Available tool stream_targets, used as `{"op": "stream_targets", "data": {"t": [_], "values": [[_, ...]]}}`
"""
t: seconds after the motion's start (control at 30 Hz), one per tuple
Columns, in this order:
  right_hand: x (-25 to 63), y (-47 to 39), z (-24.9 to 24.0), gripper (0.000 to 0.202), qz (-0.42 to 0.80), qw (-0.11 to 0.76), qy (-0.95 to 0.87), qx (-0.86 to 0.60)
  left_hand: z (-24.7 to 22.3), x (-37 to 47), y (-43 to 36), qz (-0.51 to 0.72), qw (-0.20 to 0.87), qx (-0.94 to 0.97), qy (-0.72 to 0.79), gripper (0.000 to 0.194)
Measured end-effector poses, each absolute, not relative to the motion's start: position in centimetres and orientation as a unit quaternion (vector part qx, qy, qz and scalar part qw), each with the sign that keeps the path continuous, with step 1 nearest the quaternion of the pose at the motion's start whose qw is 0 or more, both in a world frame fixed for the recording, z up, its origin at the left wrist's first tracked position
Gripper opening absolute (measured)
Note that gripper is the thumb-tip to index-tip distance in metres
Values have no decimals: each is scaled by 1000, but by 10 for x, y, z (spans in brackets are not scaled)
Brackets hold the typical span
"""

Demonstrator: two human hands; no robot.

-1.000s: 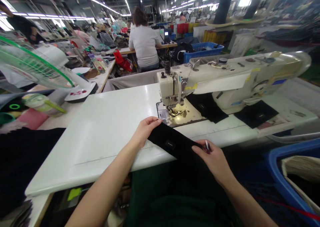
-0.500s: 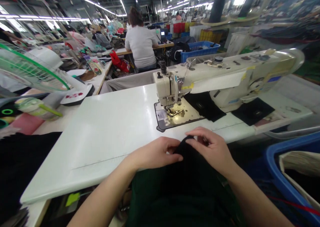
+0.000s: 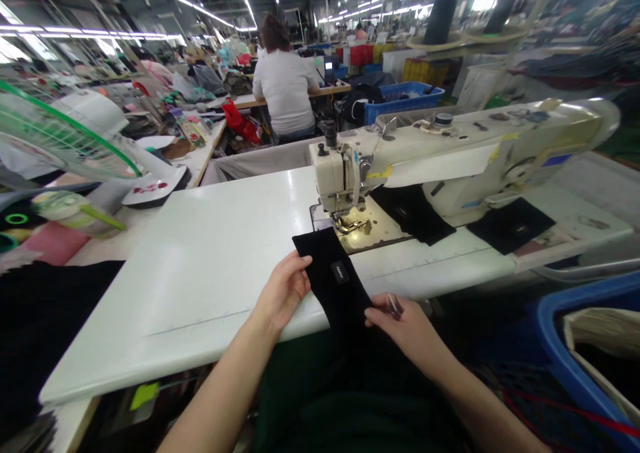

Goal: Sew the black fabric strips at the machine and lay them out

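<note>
A black cloth piece point(image 3: 320, 260) with a small dark label point(image 3: 339, 272) hangs over the front edge of the white table, its far end beside the needle area of the sewing machine point(image 3: 345, 180). My left hand point(image 3: 287, 290) pinches its left edge between thumb and fingers. Lower down, on the right edge, my right hand point(image 3: 395, 316) grips the cloth and also has a small metallic tool point(image 3: 395, 305) among its fingers. Two more black pieces lie by the machine, one under the arm point(image 3: 413, 213) and one farther right point(image 3: 511, 225).
The white table point(image 3: 200, 260) spreads to the left. A green-rimmed fan point(image 3: 65, 133) stands at the left, near dark fabric point(image 3: 50, 326). A blue basket point(image 3: 550, 320) is at the right. A seated person point(image 3: 285, 86) faces away ahead.
The black cloth, earlier bunched between both hands near the lap, is now spread out with its label showing. My left hand moved left; my right hand moved down and slightly left.
</note>
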State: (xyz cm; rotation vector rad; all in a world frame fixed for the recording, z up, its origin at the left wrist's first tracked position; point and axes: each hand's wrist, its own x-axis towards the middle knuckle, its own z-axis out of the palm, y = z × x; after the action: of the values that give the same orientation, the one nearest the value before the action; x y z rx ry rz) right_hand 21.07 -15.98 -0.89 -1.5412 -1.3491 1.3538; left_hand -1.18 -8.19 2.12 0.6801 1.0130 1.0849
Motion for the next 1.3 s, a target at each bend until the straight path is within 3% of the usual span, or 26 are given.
{"op": "stream_targets", "data": {"t": [0.17,0.3,0.73,1.3], "values": [[212,-158,-7,22,517,337,-531,-581,41,-40,-43,364,617,447,535,41],[212,-160,-8,27,504,343,-540,-580,54,-44,-19,283,570,546,546,29],[200,-161,-20,34,441,411,-511,-613,46,-35,6,304,550,564,536,22],[194,-163,-33,21,398,382,-602,-578,32,-18,22,282,514,600,544,20]]}}
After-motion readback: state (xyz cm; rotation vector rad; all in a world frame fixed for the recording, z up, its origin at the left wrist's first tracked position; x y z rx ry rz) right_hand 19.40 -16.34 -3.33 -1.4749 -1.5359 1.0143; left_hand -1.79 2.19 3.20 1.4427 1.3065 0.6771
